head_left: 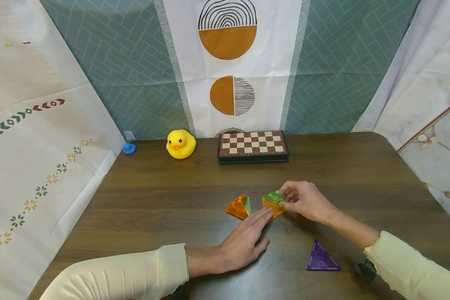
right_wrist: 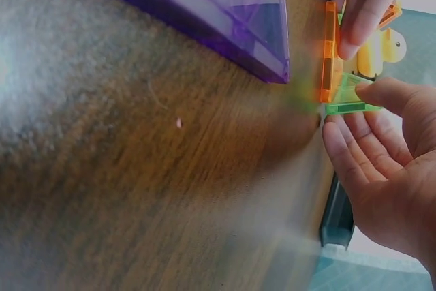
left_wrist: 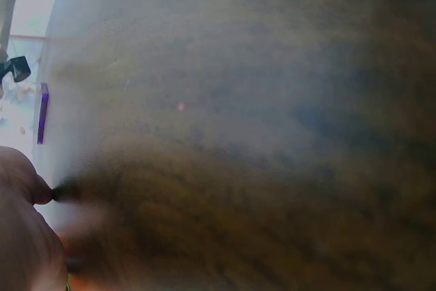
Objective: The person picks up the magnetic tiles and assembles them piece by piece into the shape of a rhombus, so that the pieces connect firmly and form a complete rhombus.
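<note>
In the head view, my right hand (head_left: 303, 201) pinches a translucent green triangular tile (head_left: 273, 196) between thumb and fingers. The right wrist view shows this green tile (right_wrist: 349, 100) standing at an angle against the edge of an orange tile (right_wrist: 330, 52). My left hand (head_left: 243, 241) lies palm down with straight fingers over the orange tile (head_left: 273, 208), partly hiding it. Just left of that sits a small raised shape of orange (head_left: 236, 208) and green triangular tiles. A purple triangular tile (head_left: 322, 258) lies flat, nearer than my right hand.
At the back of the wooden table (head_left: 165, 183) stand a yellow rubber duck (head_left: 181, 144), a tiny blue duck (head_left: 129, 148) and a folded chessboard box (head_left: 253, 146). Patterned cloths hang behind and at both sides.
</note>
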The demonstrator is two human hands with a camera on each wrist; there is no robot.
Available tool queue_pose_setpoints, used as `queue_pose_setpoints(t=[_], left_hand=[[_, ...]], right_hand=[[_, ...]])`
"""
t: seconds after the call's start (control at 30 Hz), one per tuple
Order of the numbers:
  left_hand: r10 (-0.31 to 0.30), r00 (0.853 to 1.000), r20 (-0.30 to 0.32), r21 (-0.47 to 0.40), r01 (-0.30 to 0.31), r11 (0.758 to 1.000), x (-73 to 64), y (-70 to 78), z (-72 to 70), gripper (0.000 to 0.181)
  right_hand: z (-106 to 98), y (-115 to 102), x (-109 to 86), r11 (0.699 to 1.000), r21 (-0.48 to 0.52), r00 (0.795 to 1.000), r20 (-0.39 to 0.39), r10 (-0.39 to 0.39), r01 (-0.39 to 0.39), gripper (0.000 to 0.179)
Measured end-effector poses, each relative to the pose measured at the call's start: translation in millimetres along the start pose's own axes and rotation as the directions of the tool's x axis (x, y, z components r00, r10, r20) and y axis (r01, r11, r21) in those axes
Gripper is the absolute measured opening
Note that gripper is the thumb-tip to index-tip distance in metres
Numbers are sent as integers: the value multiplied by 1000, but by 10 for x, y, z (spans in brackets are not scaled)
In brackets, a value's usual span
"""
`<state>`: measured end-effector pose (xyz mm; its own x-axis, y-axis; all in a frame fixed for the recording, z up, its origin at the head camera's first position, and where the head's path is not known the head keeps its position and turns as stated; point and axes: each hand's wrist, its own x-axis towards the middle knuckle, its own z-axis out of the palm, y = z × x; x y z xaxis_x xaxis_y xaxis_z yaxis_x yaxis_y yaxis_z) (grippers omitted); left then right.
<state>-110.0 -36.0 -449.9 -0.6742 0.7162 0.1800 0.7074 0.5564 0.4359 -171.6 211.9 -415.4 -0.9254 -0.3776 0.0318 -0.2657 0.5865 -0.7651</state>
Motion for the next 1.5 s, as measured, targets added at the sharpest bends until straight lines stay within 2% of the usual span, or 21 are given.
queue_pose_setpoints(t=[0.27, 0.43, 0.63, 0.93, 1.2, 1.37, 1.5], left_hand=[[5, 1000, -4, -17, -5, 1000, -4, -1, -7, 66], [7, 1000, -5, -6, -7, 1000, -4, -5, -2, 66], [13, 1000, -10, 6, -12, 1000, -4, -3, 2, 66], [15, 1000, -16, 10, -15, 1000, -8, -1, -1, 67], [4, 1000, -7, 0, -4, 1000, 2, 9, -4, 67], [-6, 1000, 5, -6, 6, 1000, 2, 10, -7, 67], [-6, 1000, 6, -8, 6, 1000, -2, 8, -15, 67]], right_hand=[[-28, -5, -19, 999, -33, 1000, 2, -22, 22, 28], [-52, 5, -60, 993, -93, 997, 5, -76, 76, 40], [-61, 5, -138, 988, -102, 993, 8, -119, 120, 50], [-93, -24, -290, 985, -106, 990, -16, -141, 139, 55], [-199, -5, -486, 983, -136, 992, -23, -124, 120, 66], [-254, 64, -608, 974, -158, 986, -15, -165, 161, 66], [-286, 112, -682, 969, -140, 979, 26, -200, 202, 58]])
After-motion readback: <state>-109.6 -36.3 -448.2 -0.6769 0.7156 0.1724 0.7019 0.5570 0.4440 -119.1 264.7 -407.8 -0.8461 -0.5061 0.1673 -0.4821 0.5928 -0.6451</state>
